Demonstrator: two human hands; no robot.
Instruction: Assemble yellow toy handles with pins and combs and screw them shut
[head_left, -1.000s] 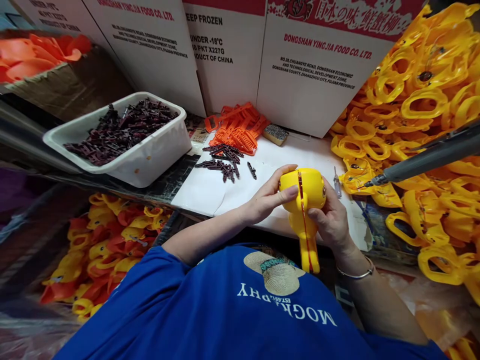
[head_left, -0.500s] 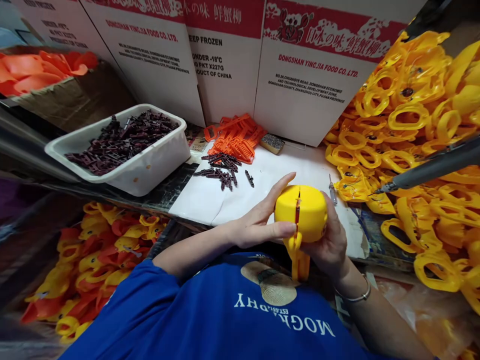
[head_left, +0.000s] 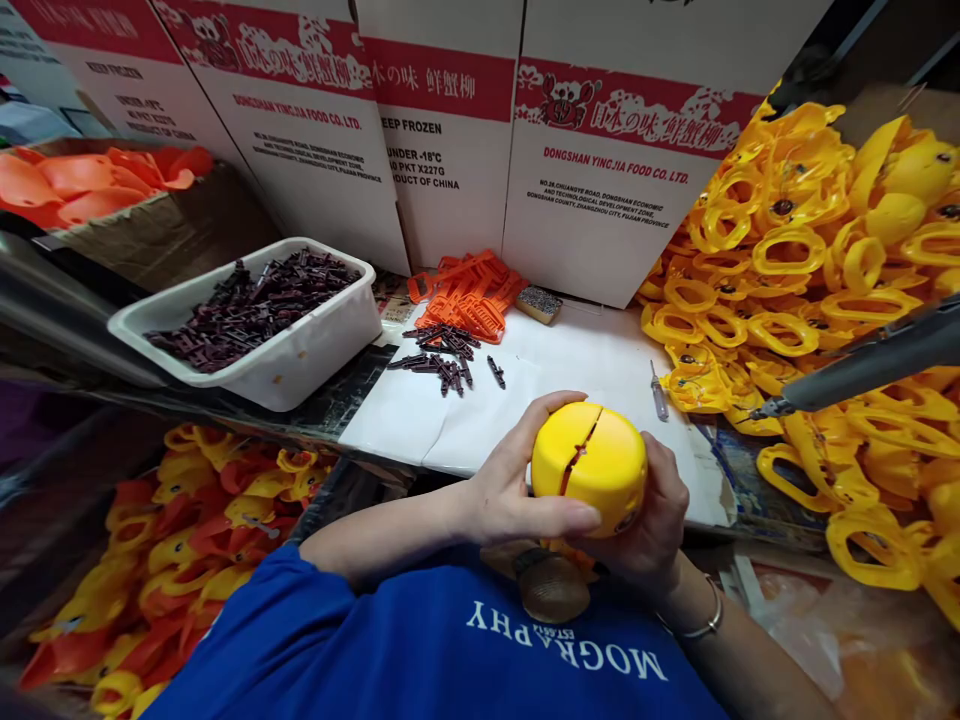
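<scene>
Hands [head_left: 514, 490] [head_left: 660, 515] around yellow toy [head_left: 600, 455], white tub [head_left: 300, 350]

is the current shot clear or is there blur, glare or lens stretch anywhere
Head view: printed boxes look fairly crisp; head view: yellow toy is brightly lit, with only mild sheen; head view: clear plastic at lower right looks soft, and the far-left edge is dark and smeared; head view: wide-angle stretch seems to grow toward the corners.
</scene>
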